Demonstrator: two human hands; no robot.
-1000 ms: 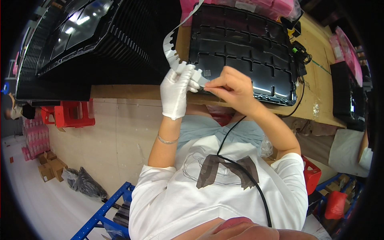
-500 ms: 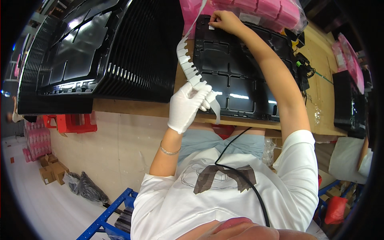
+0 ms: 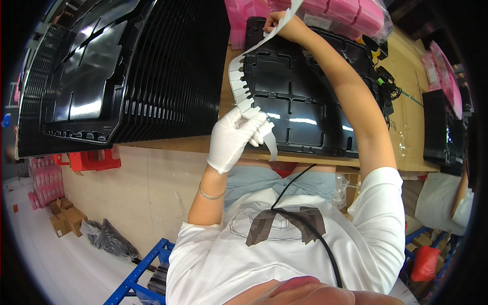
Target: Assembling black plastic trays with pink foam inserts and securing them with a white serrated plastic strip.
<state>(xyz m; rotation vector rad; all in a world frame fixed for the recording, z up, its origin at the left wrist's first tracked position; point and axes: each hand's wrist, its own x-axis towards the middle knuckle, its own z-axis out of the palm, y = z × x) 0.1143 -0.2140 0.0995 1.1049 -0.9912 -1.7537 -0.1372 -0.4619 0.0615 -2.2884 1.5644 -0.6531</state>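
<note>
My left hand [image 3: 235, 134], in a white glove, pinches a long strip of white labels [image 3: 236, 76]. The strip's short lower end curls below the fingers, and its upper part runs up past the tray's left edge and crosses in front of my right hand. A black plastic tray [image 3: 269, 66] with several shallow compartments lies flat on the table before me. My bare right hand [image 3: 287, 26] is at the tray's far left corner, fingers closed on a small white label [image 3: 266, 34]. Part of those fingers is hidden behind the strip.
A tall stack of black trays [image 3: 168, 76] stands at the left of the cardboard-covered table [image 3: 406, 117]. Pink wrapped packs [image 3: 345, 15] lie beyond the tray. Black cables [image 3: 387, 84] are at its right. A red stool [image 3: 94, 160] stands below the stack.
The strip's upper part has swung right, now passing over my right hand. My left hand has shifted slightly left and down. My right hand stays at the tray's far corner.
</note>
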